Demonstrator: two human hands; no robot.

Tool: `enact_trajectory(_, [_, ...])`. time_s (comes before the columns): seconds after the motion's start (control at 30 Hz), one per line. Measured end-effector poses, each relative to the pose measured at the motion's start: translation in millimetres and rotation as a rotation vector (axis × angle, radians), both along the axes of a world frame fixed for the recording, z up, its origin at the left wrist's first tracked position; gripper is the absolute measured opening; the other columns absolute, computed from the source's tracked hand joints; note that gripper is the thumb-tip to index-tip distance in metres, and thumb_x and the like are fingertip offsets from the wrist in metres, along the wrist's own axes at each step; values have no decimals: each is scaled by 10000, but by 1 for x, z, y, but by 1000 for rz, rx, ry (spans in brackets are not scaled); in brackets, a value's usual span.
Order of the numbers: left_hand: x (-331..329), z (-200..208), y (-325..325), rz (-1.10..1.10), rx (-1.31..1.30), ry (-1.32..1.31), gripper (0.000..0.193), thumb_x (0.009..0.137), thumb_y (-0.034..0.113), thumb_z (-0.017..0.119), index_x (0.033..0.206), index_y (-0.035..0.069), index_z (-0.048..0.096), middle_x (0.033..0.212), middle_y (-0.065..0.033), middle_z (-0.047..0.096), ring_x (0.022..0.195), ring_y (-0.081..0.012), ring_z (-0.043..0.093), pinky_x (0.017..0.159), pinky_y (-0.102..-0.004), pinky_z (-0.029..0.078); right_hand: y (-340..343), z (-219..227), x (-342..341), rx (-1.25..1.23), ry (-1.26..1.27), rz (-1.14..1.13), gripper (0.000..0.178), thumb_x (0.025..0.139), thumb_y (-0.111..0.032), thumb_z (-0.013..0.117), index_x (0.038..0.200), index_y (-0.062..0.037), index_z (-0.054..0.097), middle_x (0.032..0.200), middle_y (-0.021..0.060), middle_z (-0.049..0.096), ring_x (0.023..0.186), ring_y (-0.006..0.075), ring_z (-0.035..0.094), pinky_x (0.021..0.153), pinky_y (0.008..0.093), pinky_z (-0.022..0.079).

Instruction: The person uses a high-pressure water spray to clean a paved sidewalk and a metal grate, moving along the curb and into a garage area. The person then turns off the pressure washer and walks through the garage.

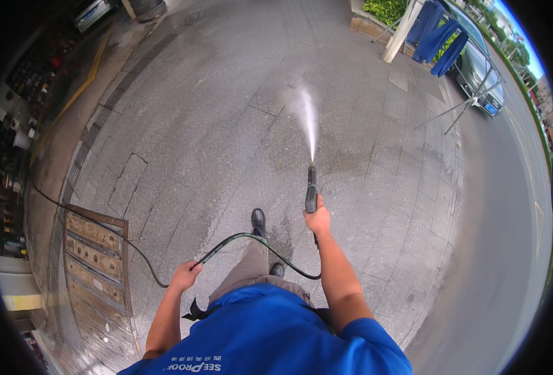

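In my right hand (pixel 317 219) is a black pressure washer gun (pixel 312 189), gripped by its handle and pointed ahead, away from me. A white spray of water (pixel 307 119) shoots from its nozzle and fans out over the grey paving (pixel 226 156). My left hand (pixel 186 275) is closed round the black hose (pixel 242 235), off to the left of my legs. From there the hose arches across in front of me to the gun's lower end. Its other side trails away leftward over the ground.
A rusty slatted metal ramp (pixel 98 256) lies at left, with the hose crossing it. Ahead right, blue cloths (pixel 436 37) hang on a metal rack (pixel 473 100) beside a white post (pixel 404 31). A dark car (pixel 479 78) stands at the road (pixel 507 219). Cluttered shelves line the left side.
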State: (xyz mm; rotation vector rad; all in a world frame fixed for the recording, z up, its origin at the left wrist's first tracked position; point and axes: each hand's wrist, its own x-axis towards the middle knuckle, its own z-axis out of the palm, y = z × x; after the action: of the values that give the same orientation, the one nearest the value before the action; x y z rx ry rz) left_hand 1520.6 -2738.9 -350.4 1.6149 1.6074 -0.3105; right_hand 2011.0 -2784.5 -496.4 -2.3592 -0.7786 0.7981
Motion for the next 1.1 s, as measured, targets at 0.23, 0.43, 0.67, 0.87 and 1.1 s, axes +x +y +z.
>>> enact_trajectory(0.23, [98,-40,141,-211,-34,-76,474,1002,478,606,1189,65,742,1099,-220,739,1069,-402,689,917,-473,529,-19,-24,120,-177,145,-183,829,742,-238,803,1488,-38,501,1215,276,708,1149,419,688,973,453,556])
enact_trajectory(0.43, [190,-45,243,-361,-143,-113,433,1002,430,626,1142,36,737,1037,-227,735,999,-390,697,869,-459,529,50,-9,142,-394,95,-104,869,756,-243,798,1536,-71,456,1257,276,690,1187,413,670,1001,455,547])
enact_trajectory(0.67, [257,-37,357,-315,-21,-135,406,1005,396,637,1117,17,729,906,-186,723,843,-318,687,779,-426,522,197,4,243,-97,-24,-209,893,766,-224,784,1561,-69,409,1180,309,700,1122,461,679,967,501,556])
enact_trajectory(0.87, [331,-41,435,-181,67,-89,382,1003,364,655,1111,7,734,822,-121,708,752,-224,645,704,-396,506,265,-11,376,79,53,-445,863,748,-227,785,1536,-65,474,1144,293,722,1088,433,706,958,458,560])
enact_trajectory(1.1, [423,-39,447,14,-107,-46,381,989,373,684,1141,28,745,776,-91,695,725,-195,638,680,-382,505,247,-67,521,-32,109,-879,742,765,-187,768,1458,-45,544,1122,256,735,1061,403,723,911,466,565])
